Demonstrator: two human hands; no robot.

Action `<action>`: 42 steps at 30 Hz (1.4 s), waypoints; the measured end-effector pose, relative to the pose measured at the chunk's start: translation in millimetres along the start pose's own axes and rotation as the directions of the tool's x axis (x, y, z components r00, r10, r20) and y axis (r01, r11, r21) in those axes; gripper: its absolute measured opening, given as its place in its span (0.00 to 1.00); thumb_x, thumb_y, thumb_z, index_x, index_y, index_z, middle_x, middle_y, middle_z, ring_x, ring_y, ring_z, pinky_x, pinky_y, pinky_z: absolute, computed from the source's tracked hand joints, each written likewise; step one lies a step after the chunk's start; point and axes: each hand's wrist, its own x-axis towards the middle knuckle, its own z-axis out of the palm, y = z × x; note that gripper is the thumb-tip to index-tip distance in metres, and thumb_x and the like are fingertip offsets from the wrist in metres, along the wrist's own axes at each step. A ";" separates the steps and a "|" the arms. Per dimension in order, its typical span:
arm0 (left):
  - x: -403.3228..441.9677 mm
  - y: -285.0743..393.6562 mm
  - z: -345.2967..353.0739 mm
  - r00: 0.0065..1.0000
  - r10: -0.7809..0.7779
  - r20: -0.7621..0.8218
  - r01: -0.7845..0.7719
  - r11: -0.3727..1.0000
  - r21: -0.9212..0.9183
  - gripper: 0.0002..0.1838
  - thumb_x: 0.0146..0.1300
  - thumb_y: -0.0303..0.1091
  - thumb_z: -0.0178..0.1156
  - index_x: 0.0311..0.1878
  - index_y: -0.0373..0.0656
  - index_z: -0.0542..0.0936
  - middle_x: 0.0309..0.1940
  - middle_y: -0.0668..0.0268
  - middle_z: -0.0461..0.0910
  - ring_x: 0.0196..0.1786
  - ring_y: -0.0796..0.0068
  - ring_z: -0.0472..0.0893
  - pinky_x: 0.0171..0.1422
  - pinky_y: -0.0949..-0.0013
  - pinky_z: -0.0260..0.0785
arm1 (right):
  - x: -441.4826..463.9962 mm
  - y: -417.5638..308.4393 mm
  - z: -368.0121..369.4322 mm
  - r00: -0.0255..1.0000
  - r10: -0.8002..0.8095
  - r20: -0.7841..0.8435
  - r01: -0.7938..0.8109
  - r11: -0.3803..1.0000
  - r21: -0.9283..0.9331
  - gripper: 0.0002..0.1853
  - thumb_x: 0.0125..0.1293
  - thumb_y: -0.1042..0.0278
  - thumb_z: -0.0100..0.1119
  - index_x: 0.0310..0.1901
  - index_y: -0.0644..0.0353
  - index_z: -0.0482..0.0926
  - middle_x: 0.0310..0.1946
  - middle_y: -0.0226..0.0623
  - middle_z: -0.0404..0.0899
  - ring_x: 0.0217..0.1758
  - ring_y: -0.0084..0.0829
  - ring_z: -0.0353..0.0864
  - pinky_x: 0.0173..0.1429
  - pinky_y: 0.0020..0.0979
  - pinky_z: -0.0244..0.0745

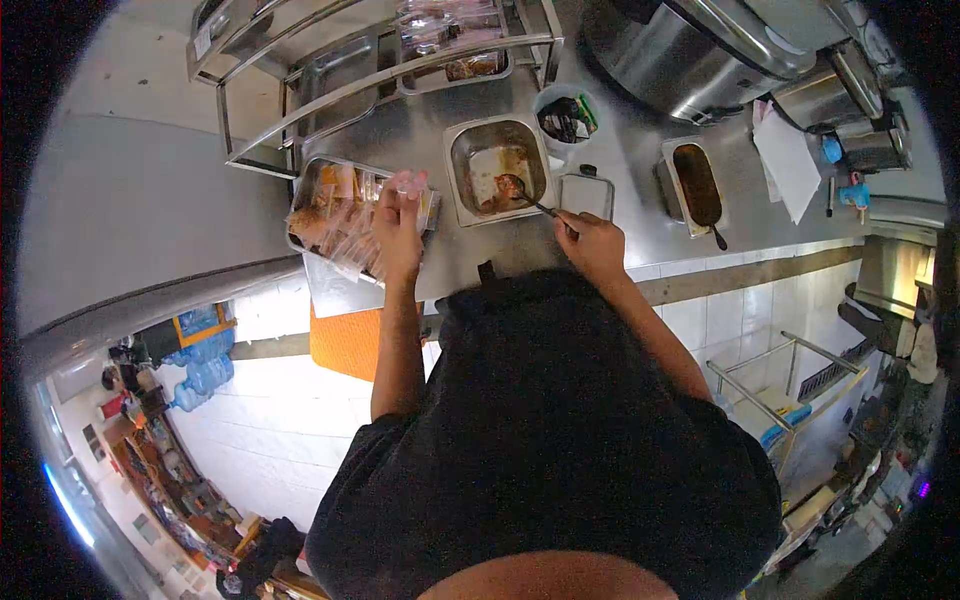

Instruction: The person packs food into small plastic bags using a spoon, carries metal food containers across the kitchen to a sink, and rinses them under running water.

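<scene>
A dark-handled spoon (528, 200) is in my right hand (597, 245), fingers wrapped round the end of its handle. Its bowl rests low in a square metal pan (458, 205) that has reddish-brown food and sauce smeared on the bottom. To the left of this pan my left hand (400, 222) is raised, fingertips pinched on a small clear plastic bag (410, 182); the bag's outline is hard to make out. Beneath and beside that hand stands a metal tray (296, 242) heaped with filled clear plastic packets (345, 215).
A narrow metal pan (697, 185) of dark sauce stands to the right, near white sheets (785, 160). Behind are a plastic tub (568, 118), a large steel pot (690, 60) and a metal rack (390, 75). A white-topped lidded box (587, 196) sits beside the square pan.
</scene>
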 end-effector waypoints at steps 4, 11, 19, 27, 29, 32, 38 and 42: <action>1.0 -13.3 -1.8 0.997 0.068 -0.036 -0.064 0.991 0.120 0.21 0.63 0.31 0.62 0.58 0.38 0.72 0.54 0.62 0.79 0.44 0.83 0.74 0.50 0.78 0.67 | -0.1 -3.7 -3.2 0.999 -0.008 -0.034 0.007 1.000 -0.008 0.13 0.64 0.53 0.57 0.37 0.53 0.85 0.25 0.40 0.81 0.27 0.43 0.82 0.33 0.41 0.78; 3.3 -13.3 4.7 0.976 0.216 -0.027 -0.207 0.961 0.184 0.30 0.53 0.29 0.70 0.60 0.36 0.72 0.54 0.61 0.79 0.40 0.80 0.75 0.44 0.75 0.71 | -5.8 18.3 14.4 0.958 0.228 0.176 -0.287 0.806 0.517 0.12 0.65 0.58 0.60 0.39 0.56 0.86 0.32 0.38 0.86 0.30 0.31 0.83 0.39 0.30 0.77; -0.5 6.5 18.8 0.948 0.315 0.030 -0.300 0.861 0.410 0.38 0.44 0.36 0.76 0.61 0.38 0.74 0.48 0.56 0.83 0.45 0.71 0.84 0.47 0.69 0.77 | -7.4 35.0 32.9 0.905 0.251 0.343 -0.423 0.624 0.657 0.10 0.68 0.64 0.57 0.39 0.57 0.86 0.23 0.24 0.79 0.25 0.17 0.71 0.32 0.24 0.71; 2.5 -17.2 28.3 0.936 0.349 -0.047 -0.302 0.863 0.405 0.30 0.51 0.35 0.72 0.59 0.38 0.76 0.52 0.60 0.81 0.51 0.70 0.81 0.57 0.68 0.73 | 15.6 12.6 -3.3 0.996 0.006 -0.086 0.016 0.967 0.256 0.10 0.63 0.58 0.60 0.37 0.53 0.86 0.26 0.36 0.83 0.27 0.34 0.82 0.34 0.33 0.75; 4.8 -30.6 34.0 0.968 0.162 -0.191 -0.137 0.981 0.138 0.25 0.57 0.36 0.68 0.57 0.37 0.76 0.52 0.61 0.81 0.55 0.70 0.79 0.61 0.67 0.69 | 38.1 -9.4 -30.4 0.992 -0.114 -0.062 0.110 0.993 -0.051 0.12 0.62 0.56 0.57 0.33 0.53 0.86 0.31 0.38 0.83 0.31 0.41 0.83 0.37 0.39 0.78; 8.8 -32.9 51.0 0.936 -0.308 -0.169 0.202 0.866 -0.458 0.20 0.67 0.38 0.59 0.57 0.37 0.76 0.54 0.62 0.79 0.58 0.71 0.76 0.66 0.68 0.64 | 72.2 -23.8 -31.2 0.944 -0.297 0.141 0.326 0.897 -0.299 0.11 0.59 0.61 0.56 0.32 0.55 0.86 0.33 0.40 0.83 0.31 0.40 0.84 0.38 0.41 0.78; 24.9 -32.8 71.6 0.953 -0.300 -0.050 0.205 0.756 -0.621 0.24 0.71 0.43 0.54 0.62 0.35 0.72 0.58 0.59 0.77 0.62 0.70 0.73 0.69 0.67 0.61 | 91.5 -42.4 3.2 0.868 -0.328 0.374 0.468 0.791 -0.394 0.12 0.54 0.64 0.57 0.22 0.63 0.82 0.27 0.47 0.80 0.28 0.44 0.81 0.36 0.45 0.77; 21.3 -18.9 74.0 0.967 -0.251 -0.035 0.179 0.777 -0.603 0.26 0.71 0.41 0.53 0.66 0.33 0.67 0.61 0.56 0.75 0.64 0.68 0.71 0.71 0.66 0.57 | 92.6 -52.3 5.0 0.821 -0.345 0.456 0.471 0.860 -0.197 0.13 0.54 0.59 0.57 0.26 0.59 0.84 0.27 0.47 0.82 0.31 0.45 0.83 0.38 0.45 0.78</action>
